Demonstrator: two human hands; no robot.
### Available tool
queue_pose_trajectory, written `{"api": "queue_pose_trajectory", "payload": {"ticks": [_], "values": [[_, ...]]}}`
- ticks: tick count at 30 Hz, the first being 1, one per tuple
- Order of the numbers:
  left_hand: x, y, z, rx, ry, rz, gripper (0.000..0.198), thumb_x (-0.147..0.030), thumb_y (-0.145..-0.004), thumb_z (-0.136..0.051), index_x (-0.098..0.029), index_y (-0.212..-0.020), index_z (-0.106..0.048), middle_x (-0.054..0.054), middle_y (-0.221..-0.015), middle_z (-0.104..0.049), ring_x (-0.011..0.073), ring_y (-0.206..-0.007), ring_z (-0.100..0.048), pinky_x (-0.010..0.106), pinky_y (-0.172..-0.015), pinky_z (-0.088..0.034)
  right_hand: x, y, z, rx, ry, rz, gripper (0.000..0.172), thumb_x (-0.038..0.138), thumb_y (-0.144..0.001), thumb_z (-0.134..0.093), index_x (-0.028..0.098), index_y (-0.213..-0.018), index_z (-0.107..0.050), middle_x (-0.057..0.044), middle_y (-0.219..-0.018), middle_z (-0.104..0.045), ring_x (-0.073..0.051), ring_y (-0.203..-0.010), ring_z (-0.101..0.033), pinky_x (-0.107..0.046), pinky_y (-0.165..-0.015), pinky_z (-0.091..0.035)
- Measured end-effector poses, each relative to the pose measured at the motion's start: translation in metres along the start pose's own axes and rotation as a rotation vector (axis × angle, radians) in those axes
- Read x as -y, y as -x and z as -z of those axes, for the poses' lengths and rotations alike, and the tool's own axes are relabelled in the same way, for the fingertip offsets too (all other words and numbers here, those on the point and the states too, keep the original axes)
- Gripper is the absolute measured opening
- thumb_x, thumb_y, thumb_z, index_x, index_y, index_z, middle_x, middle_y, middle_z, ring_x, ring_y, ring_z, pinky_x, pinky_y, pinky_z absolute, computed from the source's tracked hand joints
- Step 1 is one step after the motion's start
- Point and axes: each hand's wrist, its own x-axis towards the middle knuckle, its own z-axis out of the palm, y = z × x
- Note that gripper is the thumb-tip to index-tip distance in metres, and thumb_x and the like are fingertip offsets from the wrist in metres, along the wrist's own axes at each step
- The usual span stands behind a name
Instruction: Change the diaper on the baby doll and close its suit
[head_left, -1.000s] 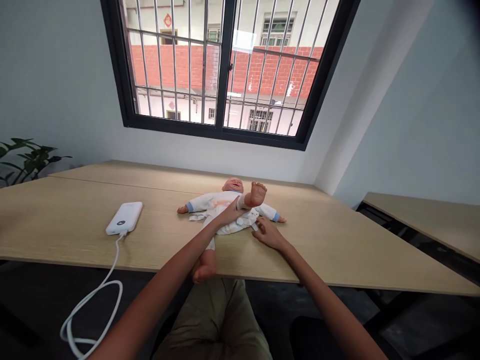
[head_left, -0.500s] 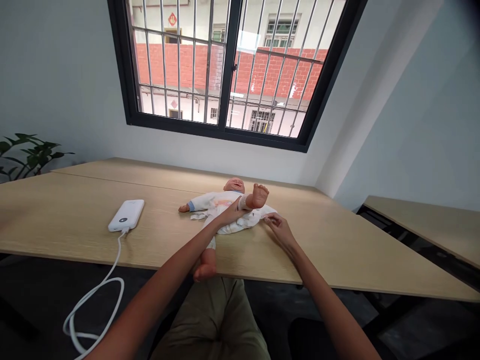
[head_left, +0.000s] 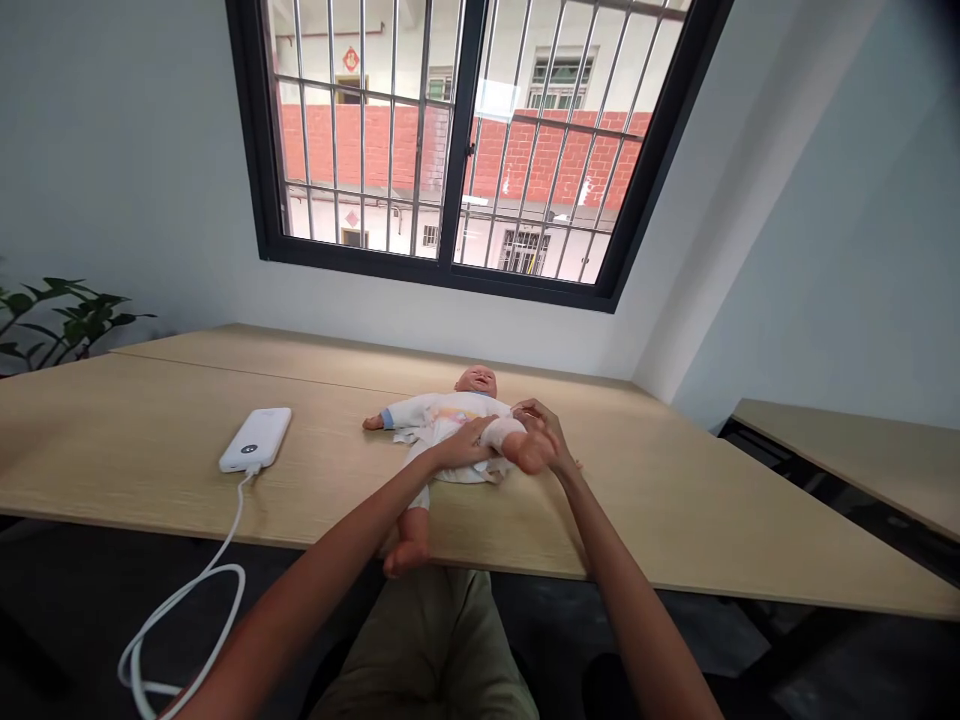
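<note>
A baby doll (head_left: pixel 477 380) lies on its back on the wooden table, head toward the window, in white clothing (head_left: pixel 457 404) with blue cuffs. My left hand (head_left: pixel 463 446) is closed around the thigh of the doll's bent leg. That leg's bare foot (head_left: pixel 531 452) sticks out to the right, in front of my right wrist. Bent fingers of my right hand (head_left: pixel 541 415) press together at the clothing on the doll's right-hand side; the foot hides part of this hand. The other leg (head_left: pixel 409 540) reaches the table's near edge.
A white power bank (head_left: pixel 256 440) lies on the table (head_left: pixel 322 480) to the left, and its white cable (head_left: pixel 238 510) hangs over the near edge. A leafy plant (head_left: pixel 71 315) stands at far left. Another tabletop (head_left: pixel 847 440) is at right. A barred window (head_left: pixel 450 150) is ahead.
The doll's raised foot has come down and to the right. My right hand has moved up from the low edge of the clothing to the doll's side. My left hand stays at the leg.
</note>
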Motion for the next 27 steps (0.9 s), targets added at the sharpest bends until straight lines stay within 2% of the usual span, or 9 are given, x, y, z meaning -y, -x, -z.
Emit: {"api": "queue_pose_trajectory", "payload": {"ticks": [3,6,11,14,18,22,27], "values": [[0.002,0.001,-0.007,0.167,-0.168,-0.071,0.048,-0.026,-0.074,-0.064,-0.015,-0.120,-0.055,0.011,-0.119,-0.060,0.0281,-0.113,-0.053,0.043,-0.105,-0.038,-0.010,-0.007,-0.009,0.025,0.099,-0.025,0.030,0.049,-0.084,-0.055,0.019,-0.083,-0.061,-0.003,-0.082,-0.064,-0.017,-0.077,-0.057,-0.027,-0.065,-0.046],[0.004,0.002,-0.012,0.233,-0.310,-0.117,0.053,-0.030,-0.072,-0.066,-0.019,-0.123,-0.055,0.011,-0.117,-0.057,0.0296,-0.113,-0.050,0.045,-0.103,-0.037,-0.016,-0.013,-0.019,0.067,0.139,-0.018,0.035,0.052,-0.086,-0.052,0.018,-0.083,-0.062,-0.003,-0.080,-0.063,-0.015,-0.070,-0.054,-0.027,-0.062,-0.043],[-0.004,0.008,-0.013,0.244,-0.436,-0.181,0.056,-0.033,-0.075,-0.063,-0.022,-0.128,-0.051,0.012,-0.131,-0.050,0.0327,-0.125,-0.041,0.050,-0.108,-0.031,-0.015,-0.019,-0.032,0.134,0.106,-0.020,0.036,0.054,-0.080,-0.059,0.019,-0.080,-0.065,-0.004,-0.081,-0.067,-0.017,-0.074,-0.058,-0.030,-0.067,-0.043],[-0.018,0.014,-0.013,0.249,-0.553,-0.243,0.055,-0.031,-0.073,-0.063,-0.020,-0.125,-0.053,0.014,-0.129,-0.051,0.0337,-0.125,-0.041,0.053,-0.111,-0.026,-0.017,-0.019,-0.034,0.178,0.073,-0.055,0.037,0.055,-0.078,-0.059,0.019,-0.076,-0.065,-0.004,-0.078,-0.067,-0.017,-0.072,-0.058,-0.030,-0.067,-0.044],[-0.035,0.019,-0.015,0.251,-0.676,-0.303,0.049,-0.027,-0.073,-0.063,-0.018,-0.120,-0.056,0.017,-0.132,-0.048,0.0332,-0.126,-0.042,0.050,-0.109,-0.028,-0.025,-0.017,-0.035,0.162,0.037,-0.122,0.037,0.055,-0.076,-0.061,0.019,-0.073,-0.064,-0.003,-0.074,-0.066,-0.016,-0.068,-0.055,-0.029,-0.064,-0.044],[-0.039,0.020,-0.012,0.222,-0.706,-0.304,0.052,-0.028,-0.075,-0.064,-0.019,-0.125,-0.054,0.017,-0.144,-0.038,0.0346,-0.130,-0.038,0.047,-0.108,-0.030,-0.032,-0.016,-0.035,0.144,0.005,-0.126,0.038,0.056,-0.075,-0.062,0.018,-0.075,-0.064,-0.003,-0.075,-0.065,-0.017,-0.070,-0.055,-0.030,-0.068,-0.044],[-0.029,0.018,-0.010,0.196,-0.672,-0.224,0.056,-0.035,-0.076,-0.064,-0.014,-0.127,-0.049,0.015,-0.123,-0.054,0.0304,-0.116,-0.050,0.041,-0.102,-0.039,-0.035,-0.018,-0.025,0.026,-0.073,-0.140,0.046,0.063,-0.072,-0.065,0.017,-0.077,-0.063,-0.003,-0.074,-0.062,-0.016,-0.068,-0.054,-0.030,-0.067,-0.044]]}}
